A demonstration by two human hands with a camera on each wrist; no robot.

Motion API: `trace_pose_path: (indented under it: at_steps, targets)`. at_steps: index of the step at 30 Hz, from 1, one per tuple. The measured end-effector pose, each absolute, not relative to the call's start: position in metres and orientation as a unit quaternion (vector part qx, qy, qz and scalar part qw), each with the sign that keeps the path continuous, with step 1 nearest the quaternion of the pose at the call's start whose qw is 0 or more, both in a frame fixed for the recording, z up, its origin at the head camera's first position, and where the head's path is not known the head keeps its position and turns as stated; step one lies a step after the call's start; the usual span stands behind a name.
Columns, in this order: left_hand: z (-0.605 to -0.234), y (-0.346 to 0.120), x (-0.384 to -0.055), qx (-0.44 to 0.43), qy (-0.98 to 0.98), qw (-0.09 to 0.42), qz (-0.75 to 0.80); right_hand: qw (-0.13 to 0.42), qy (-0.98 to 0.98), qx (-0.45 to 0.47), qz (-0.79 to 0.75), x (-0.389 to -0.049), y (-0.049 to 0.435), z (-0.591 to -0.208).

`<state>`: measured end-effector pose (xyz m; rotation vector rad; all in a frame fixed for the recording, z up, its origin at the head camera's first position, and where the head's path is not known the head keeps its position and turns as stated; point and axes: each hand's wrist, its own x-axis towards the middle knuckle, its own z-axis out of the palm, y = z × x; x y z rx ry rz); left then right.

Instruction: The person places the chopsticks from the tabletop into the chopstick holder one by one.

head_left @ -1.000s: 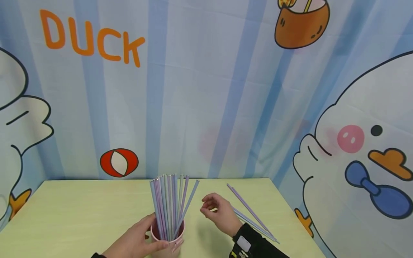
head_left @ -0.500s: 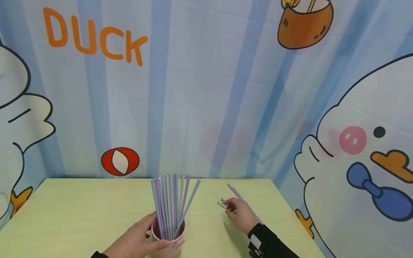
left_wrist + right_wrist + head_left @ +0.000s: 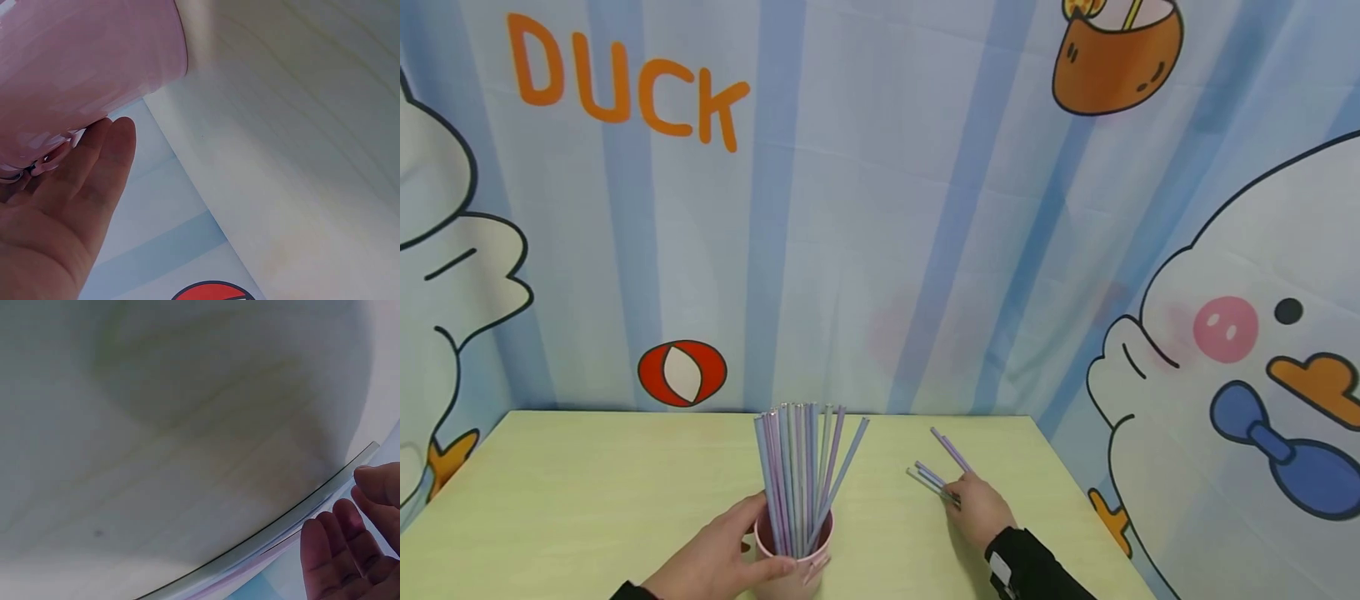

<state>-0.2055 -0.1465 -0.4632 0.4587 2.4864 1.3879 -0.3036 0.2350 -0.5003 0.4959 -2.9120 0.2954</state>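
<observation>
In the head view, my left hand (image 3: 718, 546) holds a pink cup (image 3: 786, 583), thumb on the near side and fingers round its left. A bundle of pastel blue, purple and greenish drinking straws (image 3: 797, 483) stands in it, some leaning right. The left wrist view shows the cup's glossy side (image 3: 87, 69) against my fingers. Over to the right, my right hand (image 3: 981, 508) is down at several loose straws (image 3: 931, 477), covering part of them. In the right wrist view, my loosely bent fingers (image 3: 350, 531) are right beside the straws (image 3: 275, 531), with no clear grip.
The pale yellow table (image 3: 625, 483) runs back to a blue-striped curtain (image 3: 850, 208) printed with ducks. Beyond my right hand, more purple straws (image 3: 951, 450) lie slanted on the table.
My right hand has moved right and slightly down from beside the cup to the loose straws. The left hand stays on the cup, and the view has shifted slightly.
</observation>
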Motion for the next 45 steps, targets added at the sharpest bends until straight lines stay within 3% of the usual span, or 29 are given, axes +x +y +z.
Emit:
trace_pose_path:
  at_steps: [11,45]
  targets:
    - [-0.462,-0.145,-0.205,0.147,0.857,0.131,0.475,0.125,-0.971,0.202,0.039,-0.301,0.232,-0.503]
    - [-0.462,-0.145,-0.206,0.152,0.856,0.133,0.476,0.05,-0.965,0.218,0.138,-0.289,0.209,-0.496]
